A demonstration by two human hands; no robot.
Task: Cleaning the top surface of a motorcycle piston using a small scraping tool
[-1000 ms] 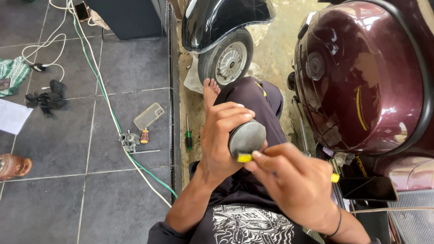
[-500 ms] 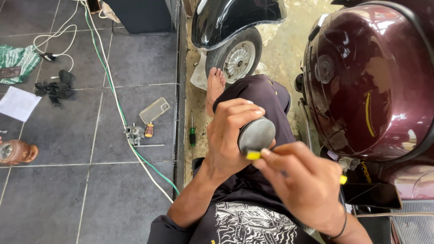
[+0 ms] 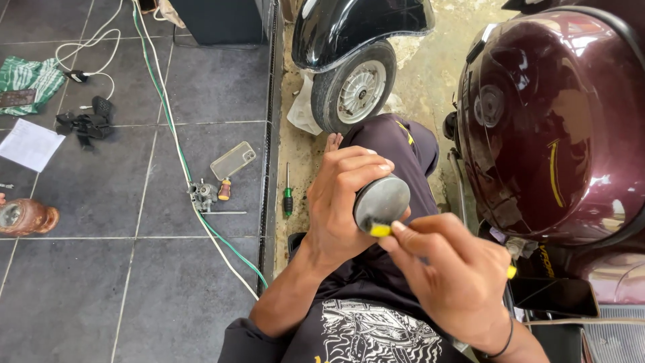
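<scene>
Unmoved since before, my left hand (image 3: 346,202) grips the round grey part (image 3: 381,202); my right hand (image 3: 457,275) pinches a yellow tool (image 3: 380,230) at its lower edge.

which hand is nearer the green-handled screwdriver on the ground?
Left. The left hand, gripping a round grey metal part, sits just right of the green-handled screwdriver. The right hand, pinching a small yellow piece, is farther right and lower.

Round grey cylinder (image 3: 381,200), flat end up; yellow-tipped tool (image 3: 381,230) touching its rim.

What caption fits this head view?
Left hand grips a round grey part; right hand works its edge with a yellow-tipped tool.
</scene>
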